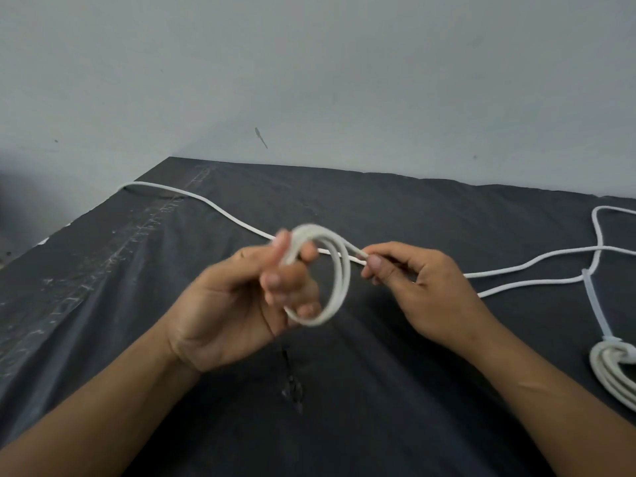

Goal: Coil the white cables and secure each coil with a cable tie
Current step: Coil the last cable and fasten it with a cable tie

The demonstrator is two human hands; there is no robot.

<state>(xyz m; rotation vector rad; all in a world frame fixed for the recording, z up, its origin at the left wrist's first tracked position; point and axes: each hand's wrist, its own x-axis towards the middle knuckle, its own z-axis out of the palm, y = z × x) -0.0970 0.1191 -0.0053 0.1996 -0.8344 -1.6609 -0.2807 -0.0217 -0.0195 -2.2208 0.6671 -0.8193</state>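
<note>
One tied coil (pixel 616 373) lies at the right on the dark surface (pixel 378 390), while my left hand (pixel 241 297) grips a few loops (pixel 330 270) and my right hand (pixel 413 284) pinches the loose cable (pixel 516 270), untied as yet.

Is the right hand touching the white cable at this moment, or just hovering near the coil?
Touching. The head view shows the right hand pinching the white cable between thumb and fingertips, beside the coil held by the left hand.
</note>
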